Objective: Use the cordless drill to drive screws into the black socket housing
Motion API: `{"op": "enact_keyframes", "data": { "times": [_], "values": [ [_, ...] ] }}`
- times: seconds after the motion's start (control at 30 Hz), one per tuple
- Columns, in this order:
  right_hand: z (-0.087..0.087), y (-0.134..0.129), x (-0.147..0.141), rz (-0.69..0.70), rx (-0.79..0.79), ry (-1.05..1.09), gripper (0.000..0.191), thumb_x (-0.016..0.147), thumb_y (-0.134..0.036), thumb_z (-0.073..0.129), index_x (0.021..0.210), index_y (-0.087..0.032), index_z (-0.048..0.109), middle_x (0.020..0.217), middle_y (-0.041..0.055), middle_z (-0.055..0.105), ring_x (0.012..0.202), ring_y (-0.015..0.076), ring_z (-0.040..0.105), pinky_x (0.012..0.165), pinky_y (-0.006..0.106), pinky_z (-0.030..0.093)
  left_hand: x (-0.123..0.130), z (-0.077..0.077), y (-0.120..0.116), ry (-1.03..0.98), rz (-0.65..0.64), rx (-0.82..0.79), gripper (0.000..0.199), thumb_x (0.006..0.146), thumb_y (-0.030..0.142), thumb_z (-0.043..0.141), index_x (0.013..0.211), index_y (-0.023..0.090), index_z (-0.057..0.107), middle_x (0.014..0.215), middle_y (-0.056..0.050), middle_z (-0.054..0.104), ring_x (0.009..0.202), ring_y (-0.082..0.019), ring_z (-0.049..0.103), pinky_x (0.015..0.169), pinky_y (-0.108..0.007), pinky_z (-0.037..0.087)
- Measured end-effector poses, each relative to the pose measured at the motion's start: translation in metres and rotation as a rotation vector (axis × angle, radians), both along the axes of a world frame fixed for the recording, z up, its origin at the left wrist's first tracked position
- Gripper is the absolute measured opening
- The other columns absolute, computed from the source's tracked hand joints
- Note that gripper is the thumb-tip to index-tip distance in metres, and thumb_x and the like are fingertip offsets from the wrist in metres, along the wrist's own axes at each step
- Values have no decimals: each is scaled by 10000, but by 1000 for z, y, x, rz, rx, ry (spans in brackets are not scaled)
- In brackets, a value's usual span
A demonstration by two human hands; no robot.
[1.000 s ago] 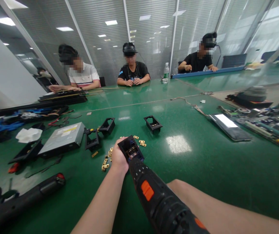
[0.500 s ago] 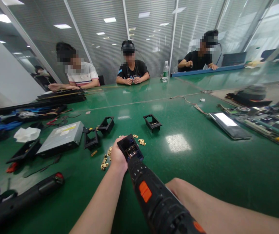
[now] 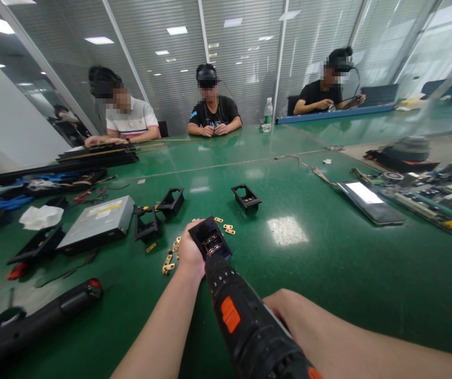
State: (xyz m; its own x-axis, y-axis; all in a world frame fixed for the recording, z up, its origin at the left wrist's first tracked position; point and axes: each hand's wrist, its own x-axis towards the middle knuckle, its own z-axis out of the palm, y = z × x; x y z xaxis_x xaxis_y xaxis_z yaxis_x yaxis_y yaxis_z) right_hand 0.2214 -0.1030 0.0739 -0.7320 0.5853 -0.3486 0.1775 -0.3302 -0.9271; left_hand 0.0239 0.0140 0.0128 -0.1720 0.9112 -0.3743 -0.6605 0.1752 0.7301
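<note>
My left hand (image 3: 192, 250) grips a black rectangular plastic housing (image 3: 204, 231), tilted so its open side faces me, with metal contacts showing inside. A black power screwdriver with orange switches (image 3: 245, 321) points into that opening, its front end at the housing's lower edge. My right hand (image 3: 285, 305) is wrapped round the tool's handle; the body of the tool hides most of its fingers. The tip of the bit is out of sight. Small brass plates (image 3: 167, 263) lie scattered beside my left hand, with a few more brass plates (image 3: 229, 229) just past the housing.
Similar black housings (image 3: 246, 198) stand on the green table (image 3: 328, 273). Leftward are a grey disc drive (image 3: 95, 223), a white tissue (image 3: 41, 217) and another black tool (image 3: 52, 316). A phone (image 3: 370, 202) and circuit boards (image 3: 443, 200) lie right. Several people sit opposite.
The power screwdriver has shifted slightly left and down, still at the housing. My left hand holds the housing almost unmoved. The person at far right has raised a hand from the blue bar.
</note>
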Motion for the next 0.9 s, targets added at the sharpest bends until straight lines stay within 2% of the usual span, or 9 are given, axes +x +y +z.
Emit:
{"op": "enact_keyframes", "data": {
  "times": [0.13,0.33,0.47,0.9],
  "values": [
    [4,0,0,1,0,0,346,545,-256,782,542,-175,446,517,-87,362,545,70,314,484,216,279,0,0,0,-22,19,-8,157,765,284,552,722,150,623,552,-28,596,494,-213,618,501,-327,517],
    [0,-1,0,0,43,-54,265,560,-256,772,670,-147,557,583,-75,427,578,82,343,484,215,288,0,0,-1,5,-17,-2,182,775,291,524,715,151,624,567,-47,614,520,-230,637,502,-336,518],
    [0,0,0,34,49,-39,290,562,-265,779,654,-155,527,588,-72,429,587,84,357,496,214,296,1,0,-1,8,-10,-8,182,769,291,521,732,149,630,586,-51,630,524,-226,637,503,-336,519],
    [2,0,0,3,28,6,312,551,-264,781,602,-165,490,551,-78,381,560,77,320,487,223,272,0,-3,0,-6,-12,9,160,763,290,541,743,154,623,569,-35,609,508,-225,632,491,-336,514]
  ]
}}
